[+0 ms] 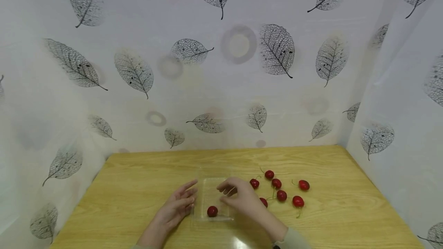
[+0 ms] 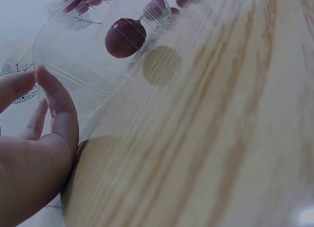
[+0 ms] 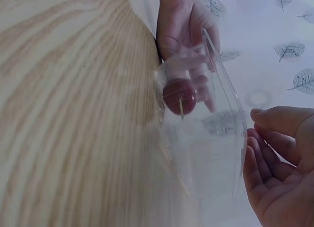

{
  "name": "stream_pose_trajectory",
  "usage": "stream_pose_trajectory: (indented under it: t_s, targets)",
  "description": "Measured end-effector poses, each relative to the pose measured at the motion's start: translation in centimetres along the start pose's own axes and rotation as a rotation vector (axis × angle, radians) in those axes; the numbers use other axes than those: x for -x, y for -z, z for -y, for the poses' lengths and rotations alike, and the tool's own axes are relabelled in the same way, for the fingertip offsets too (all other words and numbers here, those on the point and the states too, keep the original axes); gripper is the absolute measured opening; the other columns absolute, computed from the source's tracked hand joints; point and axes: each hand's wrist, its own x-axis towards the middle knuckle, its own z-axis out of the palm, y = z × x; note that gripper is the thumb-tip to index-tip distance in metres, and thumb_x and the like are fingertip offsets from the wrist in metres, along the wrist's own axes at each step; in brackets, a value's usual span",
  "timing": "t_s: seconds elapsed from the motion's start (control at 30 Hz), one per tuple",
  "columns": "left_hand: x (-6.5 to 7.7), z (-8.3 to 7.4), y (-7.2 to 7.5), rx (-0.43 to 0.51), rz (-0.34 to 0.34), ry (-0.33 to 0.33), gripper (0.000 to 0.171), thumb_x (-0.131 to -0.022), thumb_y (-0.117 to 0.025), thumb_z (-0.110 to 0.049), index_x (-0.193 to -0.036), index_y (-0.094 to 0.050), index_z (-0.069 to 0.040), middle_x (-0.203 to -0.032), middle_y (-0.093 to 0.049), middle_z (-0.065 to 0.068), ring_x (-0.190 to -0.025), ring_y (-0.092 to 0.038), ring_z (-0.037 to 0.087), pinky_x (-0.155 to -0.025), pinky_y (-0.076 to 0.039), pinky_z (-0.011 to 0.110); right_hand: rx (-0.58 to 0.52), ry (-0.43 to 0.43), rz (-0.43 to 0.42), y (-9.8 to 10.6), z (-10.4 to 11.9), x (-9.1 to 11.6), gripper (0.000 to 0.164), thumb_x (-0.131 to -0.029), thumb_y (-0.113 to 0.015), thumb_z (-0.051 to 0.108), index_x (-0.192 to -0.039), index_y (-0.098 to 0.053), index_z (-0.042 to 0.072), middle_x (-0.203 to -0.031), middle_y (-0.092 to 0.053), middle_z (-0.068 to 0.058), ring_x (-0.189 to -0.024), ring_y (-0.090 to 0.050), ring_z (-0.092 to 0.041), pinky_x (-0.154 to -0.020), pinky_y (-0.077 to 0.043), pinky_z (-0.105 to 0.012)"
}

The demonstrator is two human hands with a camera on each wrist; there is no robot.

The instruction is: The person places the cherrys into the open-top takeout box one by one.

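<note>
A clear plastic box (image 1: 205,193) stands on the wooden table between both hands. Inside it, near the front, lies one dark red cherry (image 1: 212,211); its pale stem (image 3: 181,108) shows in the right wrist view. My left hand (image 1: 177,205) is at the box's left side, fingers spread and thumb tip right at the rim in the left wrist view. Over the right part of the box, my right hand (image 1: 238,195) has loosely bent fingers with nothing between them. Its fingertips are close to the box wall (image 3: 240,133) in the right wrist view.
Several loose cherries with green stems lie to the right of the box, among them one cherry (image 1: 282,195) near the middle and another cherry (image 1: 304,185) farther right. The wooden table (image 1: 145,176) meets a leaf-patterned curtain (image 1: 207,87) at the back and sides.
</note>
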Motion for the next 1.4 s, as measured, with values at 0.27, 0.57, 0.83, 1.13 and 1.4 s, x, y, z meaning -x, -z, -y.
stream_pose_trajectory:
  t_s: [0.27,0.57,0.83,1.13,1.4]
  targets:
    - [0.0,-0.1,0.0,-0.006,-0.007,0.011,0.049,-0.104,-0.059,0.001,-0.137,-0.063,-0.034,-0.128,-0.055,-0.007,-0.097,-0.059,0.000,-0.084,-0.055,0.015,-0.026,-0.054,-0.078,1.6,-1.3,0.4,0.024,-0.089,-0.082,0.001,-0.113,-0.076,0.002,-0.107,-0.077,-0.015,-0.089,-0.069,-0.007,-0.084,-0.062,-0.025]
    - [0.1,-0.1,0.1,-0.003,0.002,0.008,0.048,-0.104,-0.059,0.001,-0.134,-0.065,-0.036,-0.128,-0.055,-0.007,-0.097,-0.059,0.000,-0.084,-0.055,0.016,-0.044,-0.100,-0.126,4.6,-2.7,1.5,0.025,-0.093,-0.080,0.006,-0.117,-0.075,0.001,-0.108,-0.077,-0.019,-0.088,-0.068,-0.006,-0.079,-0.060,-0.022]
    - [-0.1,0.1,0.1,-0.003,0.006,0.010,0.049,-0.104,-0.057,0.003,-0.130,-0.066,-0.039,-0.125,-0.057,-0.010,-0.096,-0.060,-0.001,-0.084,-0.056,0.015,-0.037,-0.184,-0.211,6.9,-4.0,2.5,0.025,-0.093,-0.079,0.002,-0.118,-0.075,0.001,-0.108,-0.076,-0.015,-0.091,-0.068,-0.003,-0.083,-0.060,-0.022]
    - [-0.2,0.0,0.1,-0.008,0.001,0.018,0.051,-0.104,-0.056,0.004,-0.132,-0.065,-0.038,-0.126,-0.057,-0.009,-0.097,-0.059,-0.001,-0.085,-0.055,0.015,0.007,-0.223,-0.296,9.6,-4.7,3.8,0.024,-0.094,-0.077,0.000,-0.117,-0.075,-0.003,-0.104,-0.076,-0.016,-0.089,-0.066,-0.001,-0.081,-0.059,-0.021]
    - [-0.1,0.0,-0.1,-0.023,-0.021,0.024,0.050,-0.103,-0.062,0.000,-0.137,-0.063,-0.036,-0.129,-0.056,-0.007,-0.098,-0.058,0.000,-0.086,-0.055,0.016,0.078,-0.271,-0.352,11.9,-5.7,5.2,0.025,-0.093,-0.078,0.003,-0.118,-0.075,0.000,-0.108,-0.077,-0.015,-0.090,-0.065,0.002,-0.084,-0.059,-0.020]
